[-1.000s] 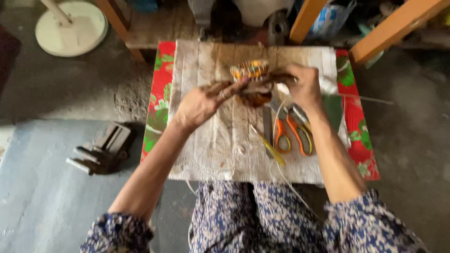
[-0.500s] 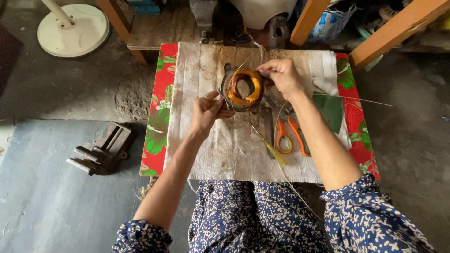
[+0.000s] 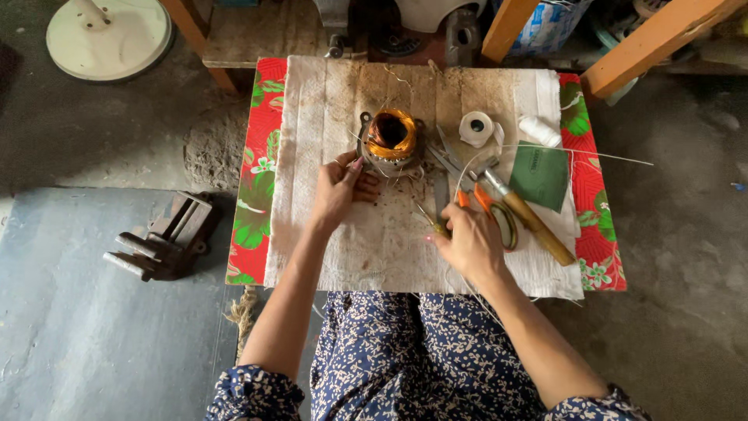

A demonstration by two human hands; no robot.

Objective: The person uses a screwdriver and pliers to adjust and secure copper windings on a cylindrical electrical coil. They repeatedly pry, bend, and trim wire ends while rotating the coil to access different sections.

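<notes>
A small motor stator [image 3: 392,140] with orange copper windings stands on a stained white cloth [image 3: 343,249] over a low table. My left hand [image 3: 341,187] rests just left of it, fingers touching its lower left side and loose wires. My right hand [image 3: 470,240] lies lower right on the cloth, fingers closed around a thin stick or wire beside orange-handled scissors [image 3: 496,216].
Right of the stator lie a white tape roll [image 3: 476,129], a white spool [image 3: 539,131], a green card [image 3: 539,175], a wooden-handled tool [image 3: 530,221] and metal blades. A red floral cover [image 3: 253,156] borders the cloth. A metal vise [image 3: 164,245] sits on the floor at left.
The stator has gone from being held up in both hands to standing on the cloth. My right hand has left it and dropped to the scissors; my left hand stays beside it.
</notes>
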